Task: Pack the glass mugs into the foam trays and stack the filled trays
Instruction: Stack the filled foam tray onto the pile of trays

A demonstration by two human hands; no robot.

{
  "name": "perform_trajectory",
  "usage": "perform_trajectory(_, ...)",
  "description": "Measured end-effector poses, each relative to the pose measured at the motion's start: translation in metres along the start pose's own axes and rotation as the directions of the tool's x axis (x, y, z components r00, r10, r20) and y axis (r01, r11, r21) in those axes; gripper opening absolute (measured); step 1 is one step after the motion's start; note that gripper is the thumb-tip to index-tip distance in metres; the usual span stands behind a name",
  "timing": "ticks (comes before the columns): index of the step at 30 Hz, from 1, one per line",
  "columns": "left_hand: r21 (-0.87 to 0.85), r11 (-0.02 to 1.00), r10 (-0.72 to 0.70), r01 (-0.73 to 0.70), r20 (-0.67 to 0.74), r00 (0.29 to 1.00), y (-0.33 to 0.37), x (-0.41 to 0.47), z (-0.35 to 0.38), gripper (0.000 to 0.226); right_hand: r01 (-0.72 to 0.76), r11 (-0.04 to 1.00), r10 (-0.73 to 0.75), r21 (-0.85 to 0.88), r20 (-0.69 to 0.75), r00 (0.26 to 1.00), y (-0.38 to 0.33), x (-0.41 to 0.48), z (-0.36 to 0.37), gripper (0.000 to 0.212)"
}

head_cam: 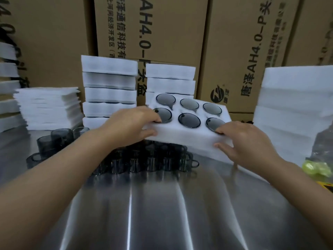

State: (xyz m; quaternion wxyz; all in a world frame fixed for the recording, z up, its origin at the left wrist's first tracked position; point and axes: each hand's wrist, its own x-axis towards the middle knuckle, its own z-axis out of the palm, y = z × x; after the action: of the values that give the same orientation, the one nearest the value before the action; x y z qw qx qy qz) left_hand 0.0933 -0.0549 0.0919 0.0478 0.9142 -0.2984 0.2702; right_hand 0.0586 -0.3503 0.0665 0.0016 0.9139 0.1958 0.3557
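Cartons: brown cardboard cartons (162, 33) with black print form a wall along the far side.
Tabletop: bare steel tabletop (162, 213), streaked with reflections, fills the near half.
Right foam stack: tall pile of white foam (292, 105) at the right edge, blurred, contents not readable.
Tall tray stack: five white trays (109, 87) piled at far centre-left, dark glass showing in the gaps between layers.
Short tray stack: lower pile of trays (170, 78) just right of it, partly hidden behind the foam tray.
Foam sheets: pile of thin white sheets (48, 107) at far left.
Foam tray: white foam tray (189, 136) at centre, tilted so its top faces the camera, held over the loose mugs; whether its near right corner touches the tabletop, cannot tell.
Packed mugs: six smoky grey glass mugs (189, 120) sit in the tray's pockets, two rows of three, rims level with the foam.
Loose mugs: cluster of dark glass mugs (153, 161) on the tabletop under and near the tray; a few more to the left (59, 136).
Left hand: left hand (131, 123) on the tray's near left corner; grip pinches the foam, fingers on top, thumb against the near wall.
Right hand: right hand (246, 141) on the near right corner; same pinching grip, fingertips at the near right pocket.
Bag: yellow-green item (317, 168) at the right edge, blurred.
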Motion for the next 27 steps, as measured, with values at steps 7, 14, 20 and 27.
perform_trajectory(7, 0.154, 0.987, 0.025, -0.053, 0.181, 0.983, -0.016, 0.117, 0.043, 0.033, -0.229, 0.963, 0.263, -0.142, 0.307, 0.915, 0.054, 0.051, 0.052, 0.041)
perform_trajectory(14, 0.126, 0.977, 0.131, -0.172, 0.281, 0.951, -0.017, 0.152, 0.079, 0.023, -0.210, 0.945, 0.299, -0.250, 0.407, 0.863, 0.079, 0.065, 0.093, 0.031)
perform_trajectory(20, 0.043, 0.978, 0.186, -0.203, 0.253, 0.949, -0.007, 0.154, 0.083, 0.027, -0.238, 0.928, 0.341, -0.288, 0.393, 0.854, 0.087, 0.064, 0.087, 0.039)
perform_trajectory(27, -0.044, 0.984, 0.179, -0.173, 0.268, 0.947, -0.002, 0.156, 0.099, 0.031, -0.245, 0.900, 0.390, -0.360, 0.413, 0.823, 0.081, 0.052, 0.081, 0.024)
